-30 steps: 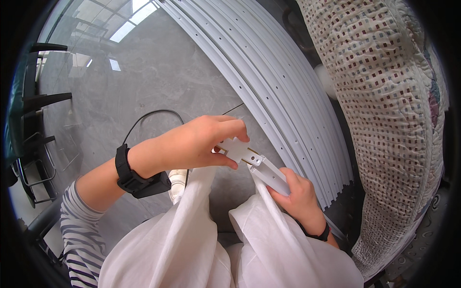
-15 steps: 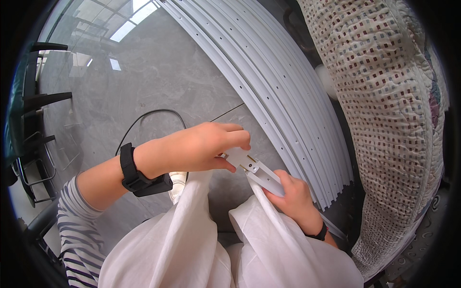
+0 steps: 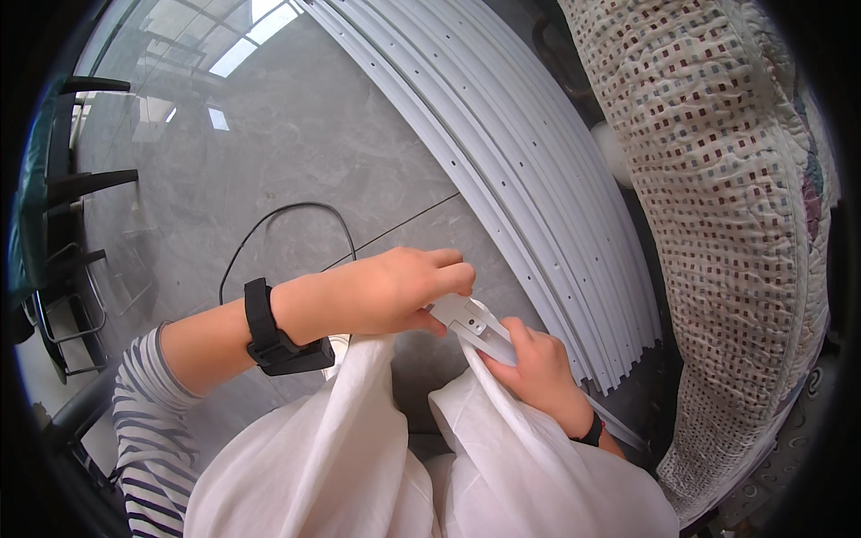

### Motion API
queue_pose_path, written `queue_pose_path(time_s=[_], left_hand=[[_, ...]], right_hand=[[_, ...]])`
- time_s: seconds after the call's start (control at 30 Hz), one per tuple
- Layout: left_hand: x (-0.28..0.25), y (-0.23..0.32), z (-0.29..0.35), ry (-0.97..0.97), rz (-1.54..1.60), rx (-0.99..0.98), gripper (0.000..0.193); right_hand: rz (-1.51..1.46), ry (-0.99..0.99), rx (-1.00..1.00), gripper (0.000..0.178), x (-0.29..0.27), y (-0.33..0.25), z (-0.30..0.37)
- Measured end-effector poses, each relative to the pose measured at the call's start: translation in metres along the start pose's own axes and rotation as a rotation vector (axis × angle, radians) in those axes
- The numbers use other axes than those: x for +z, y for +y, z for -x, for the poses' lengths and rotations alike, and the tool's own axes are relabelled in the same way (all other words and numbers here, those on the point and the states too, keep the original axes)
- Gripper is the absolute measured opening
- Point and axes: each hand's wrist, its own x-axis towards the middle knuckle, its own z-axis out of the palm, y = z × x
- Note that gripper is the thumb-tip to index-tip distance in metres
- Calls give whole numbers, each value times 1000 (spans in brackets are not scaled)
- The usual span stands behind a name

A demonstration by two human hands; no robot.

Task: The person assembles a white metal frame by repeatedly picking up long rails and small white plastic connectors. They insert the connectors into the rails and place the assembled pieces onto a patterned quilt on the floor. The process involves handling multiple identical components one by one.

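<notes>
My right hand [image 3: 543, 372] grips the end of a white channel-shaped rail [image 3: 491, 339], thumb along its side, just above my right knee. My left hand [image 3: 395, 289] pinches a flat white end connector [image 3: 446, 312] between thumb and fingers. The connector meets the rail's open end and lies in line with it. Small dark holes show in the white surface near the joint. My left fingers partly cover the connector's outer end.
Several long white rails [image 3: 520, 179] with small holes lie side by side on the grey tiled floor [image 3: 296, 134]. A black cable [image 3: 269, 212] loops at the left. A quilted cover [image 3: 708, 179] hangs along the right. Dark chair legs [image 3: 94, 184] stand at far left.
The connector has moved into the rail's end, and its brass contacts, visible before, are now out of sight. My left hand has shifted slightly right and down with it.
</notes>
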Motion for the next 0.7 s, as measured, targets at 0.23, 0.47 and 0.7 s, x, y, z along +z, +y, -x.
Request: queue_pose_path(time_s=[0.23, 0.47, 0.7], left_hand=[[0, 8, -11, -19, -51, -44, 39], [-16, -16, -17, 83, -214, 31, 38], [-99, -49, 23, 291, -391, -140, 44]], right_hand=[[-15, 35, 16, 40, 4, 9, -3], [-83, 64, 90, 43, 1, 9, -17], [27, -103, 337, 40, -12, 69, 28]])
